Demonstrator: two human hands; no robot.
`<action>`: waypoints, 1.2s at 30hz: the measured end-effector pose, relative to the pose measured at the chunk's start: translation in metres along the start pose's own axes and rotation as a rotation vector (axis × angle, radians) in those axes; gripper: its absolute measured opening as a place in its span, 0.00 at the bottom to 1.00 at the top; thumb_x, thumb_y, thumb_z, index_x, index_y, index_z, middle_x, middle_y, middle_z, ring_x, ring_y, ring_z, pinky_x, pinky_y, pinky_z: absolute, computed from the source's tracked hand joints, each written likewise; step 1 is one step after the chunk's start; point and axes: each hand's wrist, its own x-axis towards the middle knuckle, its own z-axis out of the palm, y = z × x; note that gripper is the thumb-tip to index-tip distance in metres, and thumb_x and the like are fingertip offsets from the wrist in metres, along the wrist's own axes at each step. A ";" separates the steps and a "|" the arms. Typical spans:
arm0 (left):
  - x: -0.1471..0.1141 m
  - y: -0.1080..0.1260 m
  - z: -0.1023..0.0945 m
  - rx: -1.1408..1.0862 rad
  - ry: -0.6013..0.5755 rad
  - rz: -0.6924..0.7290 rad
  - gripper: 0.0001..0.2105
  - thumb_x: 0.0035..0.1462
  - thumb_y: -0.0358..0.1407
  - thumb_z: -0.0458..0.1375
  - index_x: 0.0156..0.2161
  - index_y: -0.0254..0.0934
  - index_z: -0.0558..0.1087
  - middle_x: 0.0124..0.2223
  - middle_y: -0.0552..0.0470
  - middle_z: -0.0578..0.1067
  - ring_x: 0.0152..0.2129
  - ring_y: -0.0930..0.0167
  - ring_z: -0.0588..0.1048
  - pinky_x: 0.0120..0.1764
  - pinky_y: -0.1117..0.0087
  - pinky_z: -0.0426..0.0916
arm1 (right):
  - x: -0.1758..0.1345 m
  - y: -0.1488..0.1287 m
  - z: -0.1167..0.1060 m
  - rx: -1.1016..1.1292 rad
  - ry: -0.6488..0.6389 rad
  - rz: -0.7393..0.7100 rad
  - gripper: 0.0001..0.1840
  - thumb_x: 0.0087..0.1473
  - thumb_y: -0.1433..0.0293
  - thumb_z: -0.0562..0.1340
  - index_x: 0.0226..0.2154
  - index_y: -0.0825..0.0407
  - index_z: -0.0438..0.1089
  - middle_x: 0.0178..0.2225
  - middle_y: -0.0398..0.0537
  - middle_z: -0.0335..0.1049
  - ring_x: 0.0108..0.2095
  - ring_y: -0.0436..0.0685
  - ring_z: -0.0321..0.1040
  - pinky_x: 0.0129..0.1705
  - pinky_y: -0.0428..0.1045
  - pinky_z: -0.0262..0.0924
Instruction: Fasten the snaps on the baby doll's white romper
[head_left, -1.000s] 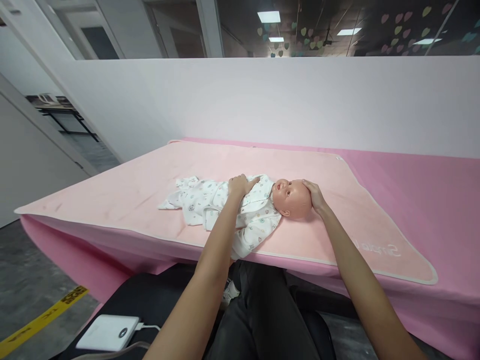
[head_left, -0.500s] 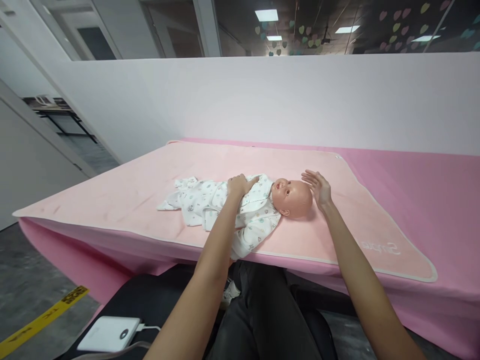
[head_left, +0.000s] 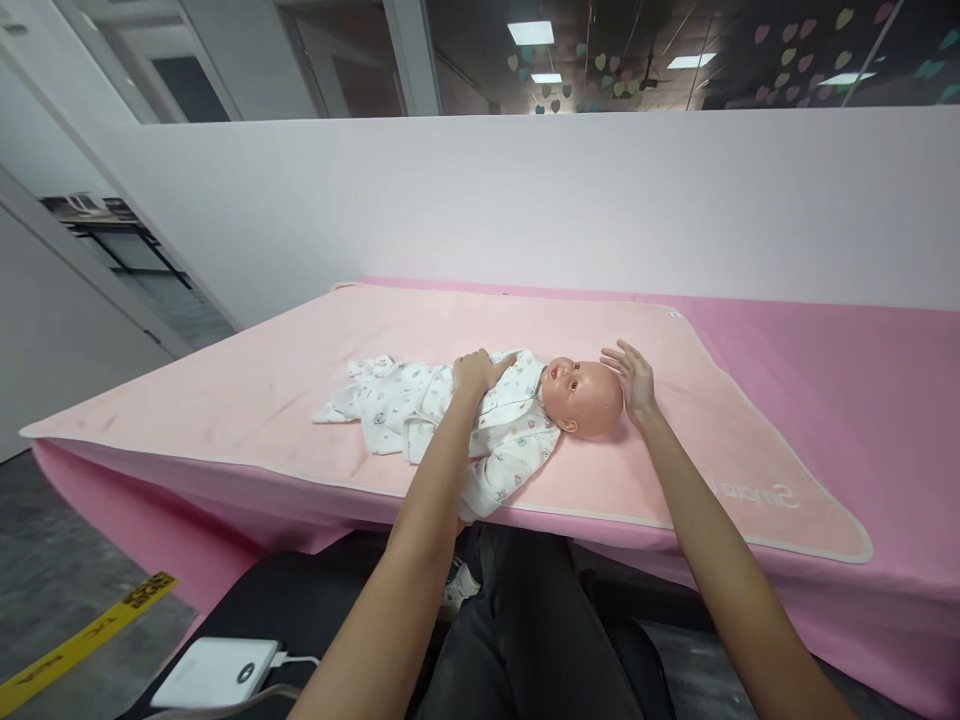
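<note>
A baby doll (head_left: 517, 415) lies on its back in a white printed sleepsuit, its head to the right and its legs to the left. My left hand (head_left: 474, 372) is on its belly, the fingers curled over the far side of the body and the thumb pointing along the chest. Beside the crown of the doll's bare head (head_left: 589, 400) my right hand (head_left: 634, 380) is held up, fingers apart, with nothing in it. Whether its fingertips touch the head I cannot tell. Under the doll is a light pink mat (head_left: 285, 400) with a pale border.
A brighter pink cloth (head_left: 862, 400) covers the table beneath the mat and hangs over the front edge. Behind stands a white wall (head_left: 525, 200) with glass above. At lower left, a white power bank (head_left: 217, 672) with a cable lies on a black seat. Yellow tape (head_left: 90, 640) shows nearby.
My right hand has moved slightly left, closer to the doll's head. The left hand and the doll stay as they were; the view has shifted a little.
</note>
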 end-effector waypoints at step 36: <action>0.000 0.000 0.000 -0.029 0.022 0.003 0.36 0.51 0.60 0.43 0.46 0.26 0.69 0.45 0.33 0.74 0.45 0.55 0.70 0.45 0.63 0.60 | -0.006 0.000 0.004 -0.117 -0.216 0.050 0.18 0.43 0.55 0.63 0.28 0.54 0.74 0.34 0.47 0.75 0.40 0.59 0.68 0.45 0.51 0.60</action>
